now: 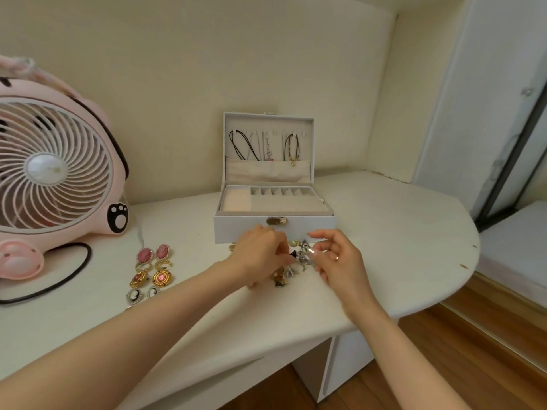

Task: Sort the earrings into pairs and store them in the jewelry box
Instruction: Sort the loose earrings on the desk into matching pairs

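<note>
A white jewelry box (236, 230) stands open at the middle of the desk, with necklaces hanging in its lid and beige slots in its tray. Just in front of it lies a loose pile of earrings (291, 269), silver, gold and dark ones. My left hand (257, 253) rests over the pile's left side, fingertips pinched into it. My right hand (337, 258) hovers at the pile's right side and pinches a silver earring (305, 254). Three sorted pairs lie to the left: pink cameo earrings (154, 253), gold oval earrings (151, 278) and black cameo earrings (143, 294).
A pink desk fan (56, 170) stands at the left, and its black cable (74, 270) loops across the desk near the sorted pairs. The desk's rounded edge (461, 270) drops to a wooden floor on the right. A wall rises behind the box.
</note>
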The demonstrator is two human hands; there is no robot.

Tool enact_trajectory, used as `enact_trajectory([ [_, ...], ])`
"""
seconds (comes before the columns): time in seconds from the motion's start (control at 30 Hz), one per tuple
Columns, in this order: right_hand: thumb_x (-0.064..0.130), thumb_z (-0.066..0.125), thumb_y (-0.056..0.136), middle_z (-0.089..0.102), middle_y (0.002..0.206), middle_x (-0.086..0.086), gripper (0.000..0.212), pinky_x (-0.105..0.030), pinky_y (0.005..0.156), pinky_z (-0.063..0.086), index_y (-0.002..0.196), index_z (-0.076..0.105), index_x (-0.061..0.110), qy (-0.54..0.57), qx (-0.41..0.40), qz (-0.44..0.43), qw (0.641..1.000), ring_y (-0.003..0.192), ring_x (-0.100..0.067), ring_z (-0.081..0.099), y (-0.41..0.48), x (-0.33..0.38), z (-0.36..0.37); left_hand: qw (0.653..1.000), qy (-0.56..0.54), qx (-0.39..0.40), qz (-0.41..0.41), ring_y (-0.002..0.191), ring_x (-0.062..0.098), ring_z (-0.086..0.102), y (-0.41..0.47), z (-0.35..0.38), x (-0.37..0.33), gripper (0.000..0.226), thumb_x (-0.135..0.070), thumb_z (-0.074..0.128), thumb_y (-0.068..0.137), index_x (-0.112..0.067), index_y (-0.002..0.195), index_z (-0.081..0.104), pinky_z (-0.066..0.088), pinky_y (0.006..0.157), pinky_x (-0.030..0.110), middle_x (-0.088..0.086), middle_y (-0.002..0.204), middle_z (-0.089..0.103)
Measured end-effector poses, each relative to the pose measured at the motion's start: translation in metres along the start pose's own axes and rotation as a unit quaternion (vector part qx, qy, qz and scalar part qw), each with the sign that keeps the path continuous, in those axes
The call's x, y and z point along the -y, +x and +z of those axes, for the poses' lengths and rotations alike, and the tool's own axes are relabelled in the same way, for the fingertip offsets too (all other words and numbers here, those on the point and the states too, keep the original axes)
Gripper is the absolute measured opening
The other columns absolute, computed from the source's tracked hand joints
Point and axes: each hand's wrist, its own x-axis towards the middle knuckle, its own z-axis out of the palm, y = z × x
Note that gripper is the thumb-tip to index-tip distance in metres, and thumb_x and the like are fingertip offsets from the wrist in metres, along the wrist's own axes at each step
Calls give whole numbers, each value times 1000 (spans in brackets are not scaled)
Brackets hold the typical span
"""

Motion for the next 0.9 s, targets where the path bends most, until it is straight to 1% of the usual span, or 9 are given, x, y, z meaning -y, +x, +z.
enact_trajectory([
  [0.07, -1, 56, 88, 57, 81, 0, 28, -14, 47, 38, 97, 62, 25, 11, -6, 8, 1000, 58, -8, 52, 0, 0, 0, 1000, 4, 20, -3, 103, 20, 51, 10, 4, -7, 29, -42, 61, 84, -18, 100, 64, 36, 75, 27, 1, 105, 63],
  [0.17, -3, 52, 89, 56, 81, 1, 30, -17, 46, 40, 95, 62, 25, 14, -7, 5, 1000, 55, -9, 53, 0, -1, -1, 999, 4, 34, -28, 100, 20, 57, 19, 8, -15, 23, -35, 64, 84, -15, 97, 66, 35, 68, 25, 2, 102, 66],
  [0.33, -9, 58, 83, 55, 80, -1, 32, -24, 59, 50, 95, 63, 20, 26, 13, -10, 1000, 61, -10, 56, 1, 0, 0, 994, -41, 66, -74, 95, 23, 61, 25, 8, -16, 16, -24, 59, 86, -12, 93, 67, 44, 71, 29, 5, 98, 68],
  [0.43, -12, 63, 78, 56, 73, 1, 32, -23, 58, 50, 90, 65, 18, 37, 14, -9, 999, 60, -8, 54, -1, 1, 1, 995, -71, 16, -61, 92, 20, 59, 21, 5, -12, 10, -23, 58, 86, -16, 91, 62, 43, 71, 28, 2, 99, 66],
  [0.57, -2, 64, 83, 62, 59, 0, 13, -22, 50, 47, 84, 67, 10, 57, -27, -15, 998, 53, -13, 55, -3, 5, 0, 992, -110, -54, -29, 78, 16, 51, 7, -7, -8, 9, -25, 58, 88, -17, 87, 53, 37, 66, 26, -1, 90, 62],
  [0.67, 3, 65, 84, 65, 69, 0, 15, -20, 53, 46, 83, 69, 18, 26, -57, -61, 996, 58, -11, 55, -6, 8, 1, 989, -134, -68, -6, 75, 17, 53, -10, -20, -2, 10, -23, 61, 87, -16, 87, 55, 45, 67, 30, -4, 80, 58],
  [0.77, 8, 66, 84, 66, 83, 7, 17, -21, 60, 47, 84, 71, 24, -38, -27, -113, 993, 67, -12, 58, -12, 16, 11, 991, -120, -65, 17, 74, 14, 56, -29, -37, 9, 10, -23, 63, 85, -19, 81, 55, 50, 70, 32, -6, 78, 59],
  [0.83, 6, 66, 84, 64, 82, 8, 18, -23, 59, 48, 85, 72, 23, -41, 8, -124, 991, 67, -17, 58, -16, 22, 23, 994, -92, -57, 20, 75, 11, 55, -41, -48, 18, 12, -26, 66, 83, -22, 78, 55, 49, 70, 31, -8, 80, 60],
  [0.9, 3, 66, 83, 63, 79, 6, 19, -23, 54, 48, 85, 73, 20, -41, 45, -115, 991, 60, -14, 57, -20, 28, 35, 997, -72, -40, 12, 75, 10, 55, -54, -56, 26, 13, -29, 67, 82, -26, 76, 55, 47, 71, 30, -11, 79, 61],
])
